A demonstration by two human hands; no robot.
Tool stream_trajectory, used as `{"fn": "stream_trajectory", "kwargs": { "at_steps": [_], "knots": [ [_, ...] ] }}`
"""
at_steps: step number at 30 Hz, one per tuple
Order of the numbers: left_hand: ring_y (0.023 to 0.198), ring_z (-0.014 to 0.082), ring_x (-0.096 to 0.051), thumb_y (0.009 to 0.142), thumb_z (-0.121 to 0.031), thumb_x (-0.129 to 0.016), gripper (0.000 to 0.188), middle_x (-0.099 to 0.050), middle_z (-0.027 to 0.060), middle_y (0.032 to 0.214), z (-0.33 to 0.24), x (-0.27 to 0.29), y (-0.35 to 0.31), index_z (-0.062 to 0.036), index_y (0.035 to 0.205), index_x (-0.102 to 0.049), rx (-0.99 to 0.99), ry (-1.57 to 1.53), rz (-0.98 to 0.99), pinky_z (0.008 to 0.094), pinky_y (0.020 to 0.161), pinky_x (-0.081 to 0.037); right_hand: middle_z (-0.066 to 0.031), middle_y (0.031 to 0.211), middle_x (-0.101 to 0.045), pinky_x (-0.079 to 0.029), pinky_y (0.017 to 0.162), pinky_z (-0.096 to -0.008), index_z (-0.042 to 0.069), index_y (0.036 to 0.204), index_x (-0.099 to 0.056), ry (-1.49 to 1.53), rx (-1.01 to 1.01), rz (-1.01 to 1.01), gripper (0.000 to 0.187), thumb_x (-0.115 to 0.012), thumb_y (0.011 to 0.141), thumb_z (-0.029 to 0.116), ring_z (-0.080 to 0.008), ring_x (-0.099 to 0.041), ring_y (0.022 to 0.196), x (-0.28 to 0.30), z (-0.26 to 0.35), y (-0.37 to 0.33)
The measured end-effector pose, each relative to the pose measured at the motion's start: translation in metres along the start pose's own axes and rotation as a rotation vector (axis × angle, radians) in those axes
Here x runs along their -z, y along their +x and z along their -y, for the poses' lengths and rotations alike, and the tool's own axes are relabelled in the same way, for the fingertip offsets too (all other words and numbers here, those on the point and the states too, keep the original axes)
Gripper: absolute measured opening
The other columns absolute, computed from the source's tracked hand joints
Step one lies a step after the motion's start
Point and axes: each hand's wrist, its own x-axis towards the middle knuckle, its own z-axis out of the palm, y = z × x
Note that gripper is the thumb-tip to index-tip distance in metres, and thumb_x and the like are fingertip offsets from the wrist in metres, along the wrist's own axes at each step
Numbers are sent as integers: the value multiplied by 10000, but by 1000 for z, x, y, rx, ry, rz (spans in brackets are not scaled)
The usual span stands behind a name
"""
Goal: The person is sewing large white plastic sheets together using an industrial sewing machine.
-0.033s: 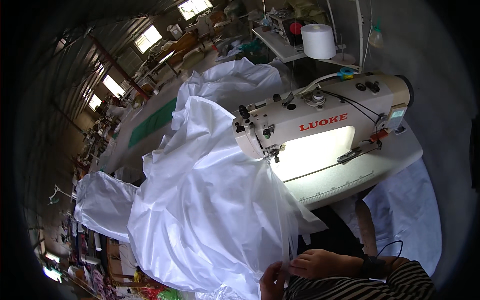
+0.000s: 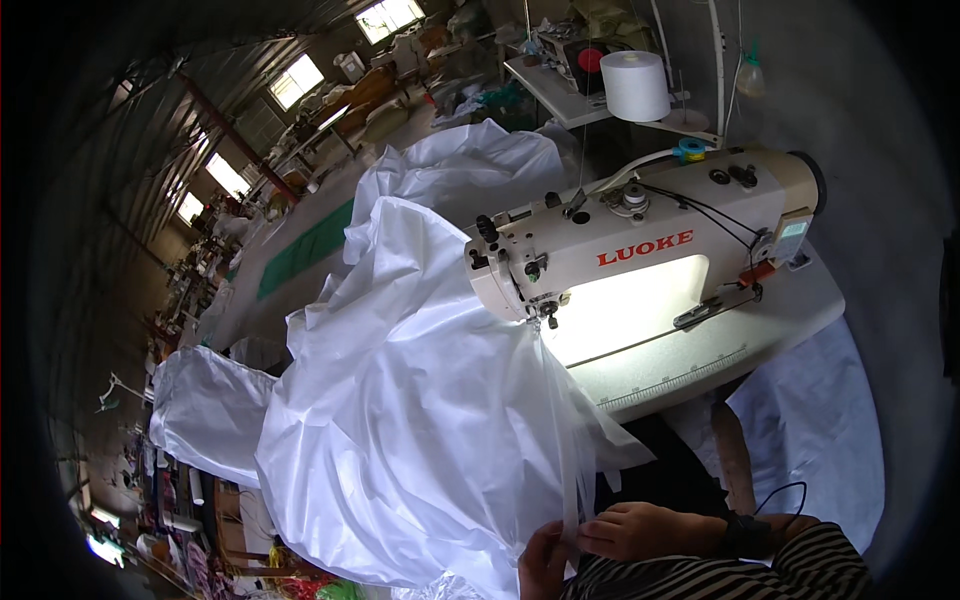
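A large sheet of glossy white fabric [image 2: 410,400] hangs in loose folds over the left of the sewing machine [image 2: 730,205]. Its right edge runs from under the needle area down to my hands at the bottom. My left hand [image 2: 543,560] is closed on this edge, its fingertips partly hidden by the cloth. Close beside it, my right hand [image 2: 635,530] pinches the same edge with bent fingers. Both hands are well below the machine head, near my lap. The machine's lamp brightly lights its bed [image 2: 660,370].
A white thread cone [image 2: 636,86] stands behind the machine, near a side table [image 2: 555,90]. More white cloth [image 2: 815,430] hangs at the right. A green strip [image 2: 308,250] lies on the floor at the left. Cluttered goods line the far wall under windows.
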Motion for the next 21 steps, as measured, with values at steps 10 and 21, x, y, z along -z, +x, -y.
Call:
{"fn": "stream_trajectory", "kwargs": {
  "at_steps": [10, 21],
  "knots": [
    [876, 125, -540, 978, -91, -501, 283, -597, 69, 989, 4, -21, 19, 14, 1237, -541, 66, -222, 120, 254, 773, -464, -31, 1034, -633, -558, 762, -266, 87, 1104, -644, -40, 0, -212, 264, -664, 853, 168, -147, -666, 887, -10, 2, -17],
    [608, 93, -410, 986, -156, -549, 229, -474, 2, 662, -9, -26, 32, -37, 793, -516, 24, -59, -176, 296, 497, -355, -97, 1256, -599, -558, 820, -325, 72, 1246, -577, 178, -83, -364, 363, -636, 897, 154, -233, -648, 1066, -14, -13, -25]
  ]
}}
